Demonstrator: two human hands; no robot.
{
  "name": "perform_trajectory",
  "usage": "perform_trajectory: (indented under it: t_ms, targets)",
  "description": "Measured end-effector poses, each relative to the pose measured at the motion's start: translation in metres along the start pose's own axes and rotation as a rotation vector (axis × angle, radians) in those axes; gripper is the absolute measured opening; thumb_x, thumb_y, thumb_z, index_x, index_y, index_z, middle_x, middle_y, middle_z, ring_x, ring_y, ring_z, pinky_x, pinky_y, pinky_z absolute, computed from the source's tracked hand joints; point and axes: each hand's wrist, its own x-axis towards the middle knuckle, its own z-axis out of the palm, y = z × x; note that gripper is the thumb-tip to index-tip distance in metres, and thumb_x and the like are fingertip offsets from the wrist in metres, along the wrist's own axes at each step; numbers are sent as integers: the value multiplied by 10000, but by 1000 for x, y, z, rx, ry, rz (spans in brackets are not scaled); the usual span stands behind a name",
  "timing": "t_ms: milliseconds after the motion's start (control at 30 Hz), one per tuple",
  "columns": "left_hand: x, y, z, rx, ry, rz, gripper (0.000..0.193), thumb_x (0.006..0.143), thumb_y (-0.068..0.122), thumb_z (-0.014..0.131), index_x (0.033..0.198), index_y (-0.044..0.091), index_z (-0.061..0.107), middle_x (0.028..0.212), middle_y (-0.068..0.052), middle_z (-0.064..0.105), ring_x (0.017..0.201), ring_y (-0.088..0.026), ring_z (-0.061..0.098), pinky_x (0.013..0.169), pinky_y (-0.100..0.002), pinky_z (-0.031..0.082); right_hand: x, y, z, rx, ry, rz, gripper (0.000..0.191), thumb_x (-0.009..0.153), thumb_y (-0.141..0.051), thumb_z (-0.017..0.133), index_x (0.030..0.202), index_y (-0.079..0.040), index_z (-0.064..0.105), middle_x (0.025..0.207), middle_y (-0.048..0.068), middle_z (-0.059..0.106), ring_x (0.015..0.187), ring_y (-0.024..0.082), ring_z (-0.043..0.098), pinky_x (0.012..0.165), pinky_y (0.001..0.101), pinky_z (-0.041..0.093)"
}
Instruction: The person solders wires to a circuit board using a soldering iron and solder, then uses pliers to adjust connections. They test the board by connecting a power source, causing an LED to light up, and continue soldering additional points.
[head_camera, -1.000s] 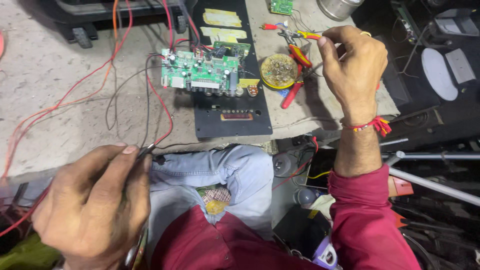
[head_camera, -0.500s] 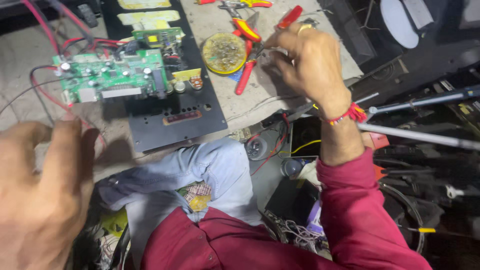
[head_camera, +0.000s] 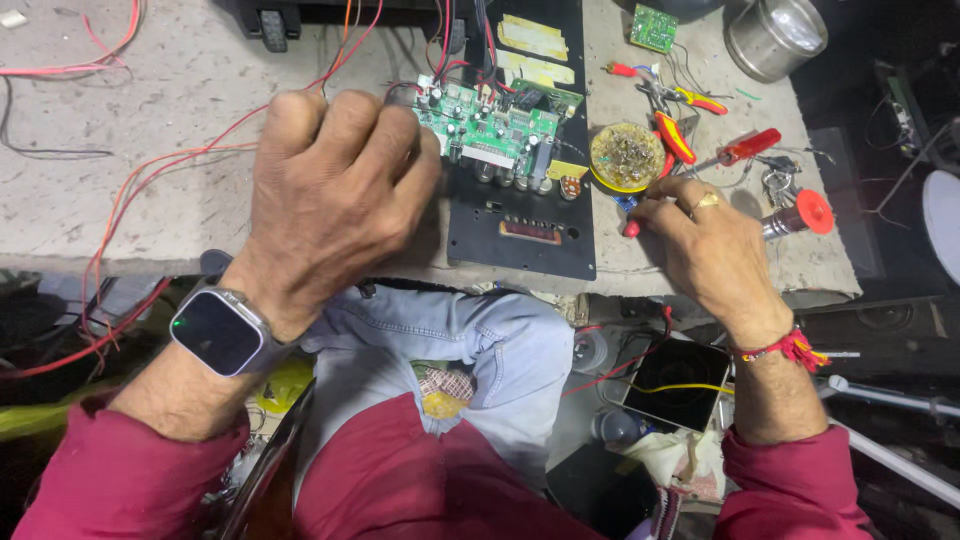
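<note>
Left hand (head_camera: 335, 195) is curled into a loose fist, knuckles up, sitting right at the left edge of the green circuit board (head_camera: 490, 130). Can't honestly tell if it's got anything pinched inside, the fingers hide whatever is under them. There's a smartwatch (head_camera: 218, 330) with a dark screen on that wrist.

Right hand (head_camera: 705, 245) is lying on the bench edge with the fingers folded down over something with a red tip (head_camera: 630, 229) that pokes out at the knuckles; looks like a tool handle, but most of it is hidden so I won't call it. Ring on one finger, red thread band (head_camera: 790, 348) round the wrist.

The circuit board sits on the upper part of a black panel (head_camera: 520, 235) lying flat on the rough stone-looking workbench (head_camera: 150, 210), between the two hands, with red wires (head_camera: 160, 175) trailing off to the left across the bench and over its front edge.

Just above the right hand there's a round yellow tin full of solder bits (head_camera: 627, 156), then red-and-yellow handled pliers (head_camera: 675, 135) and a red-handled screwdriver (head_camera: 750, 147) beside it. A tool with a red flared collar (head_camera: 800, 213) lies just right of the hand. Further back: a small green board (head_camera: 653, 27) and a steel cup (head_camera: 775, 35).
</note>
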Motion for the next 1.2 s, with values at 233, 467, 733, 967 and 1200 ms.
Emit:
perform_trajectory:
  t_ms: [233,467,733,967,1200]
  targets:
    - [0,-1,10,-66,-30,64,130,877,222,682,818,117,633,937,-16,514,966,-198,520,800,-359,380,-37,11,16,587,475,184,196,1246,-98,571,1316,-53,393,1236,188,621,965,261,650,829,344,564]
    - [15,1,-5,-71,65,73,96,897,158,691,945,75,701,1060,-29,597,1017,-192,547,825,-354,403,-37,15,23,1254,1029,393,357,1208,-212,601,1418,-46,365,1065,203,652,765,224,640,651,336,577]
    - [51,6,-32,-153,46,1,175,869,191,720,1005,80,716,1088,-39,652,985,-206,586,835,-368,423,-19,-28,1,1745,921,342,404,1026,-10,779,1336,-32,521,1103,121,645,850,200,677,783,318,590]
    - [60,5,-32,-253,11,-21,224,908,232,743,1057,65,729,1066,-40,649,985,-235,560,816,-389,390,-3,-76,-2,1602,877,315,336,913,40,834,1171,-3,623,1087,141,670,907,235,719,837,364,628]
    - [55,5,-24,-301,-23,-32,228,998,271,763,1089,65,725,1073,-37,632,1035,-239,553,881,-411,389,19,-81,-8,1288,782,352,323,906,19,878,1153,24,670,1140,144,733,994,184,727,968,323,612]
